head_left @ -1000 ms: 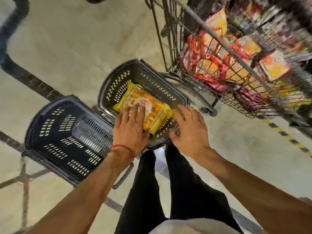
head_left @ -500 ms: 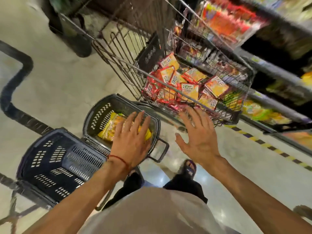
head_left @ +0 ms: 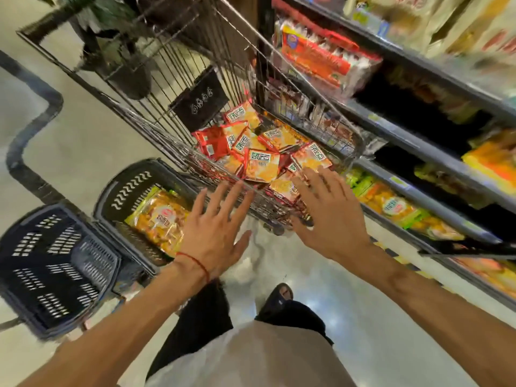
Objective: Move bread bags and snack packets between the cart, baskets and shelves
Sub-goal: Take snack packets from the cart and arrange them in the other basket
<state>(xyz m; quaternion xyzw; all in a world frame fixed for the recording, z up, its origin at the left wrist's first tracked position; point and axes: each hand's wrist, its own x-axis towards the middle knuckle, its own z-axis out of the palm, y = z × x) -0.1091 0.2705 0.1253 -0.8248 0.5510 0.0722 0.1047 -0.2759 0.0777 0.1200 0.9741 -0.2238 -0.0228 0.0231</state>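
Note:
A wire cart (head_left: 145, 79) stands ahead, holding several red-and-orange snack packets (head_left: 261, 164). Below it on the left, a dark grey basket (head_left: 125, 185) holds a yellow bread bag (head_left: 160, 219). My left hand (head_left: 215, 233) hovers with fingers spread between that basket and the cart's near end, holding nothing. My right hand (head_left: 326, 216) is also spread and empty, its fingertips at the cart's near rim beside the packets.
A second, dark blue basket (head_left: 53, 269) lies at the lower left, with nothing in it. Shelves (head_left: 418, 152) stocked with packaged goods run along the right. My legs and a foot (head_left: 279, 297) stand on the shiny floor below the hands.
Both hands left the bread bag in the grey basket and rose toward the cart, fingers spreading. The view tilted up from the baskets to the cart and shelves.

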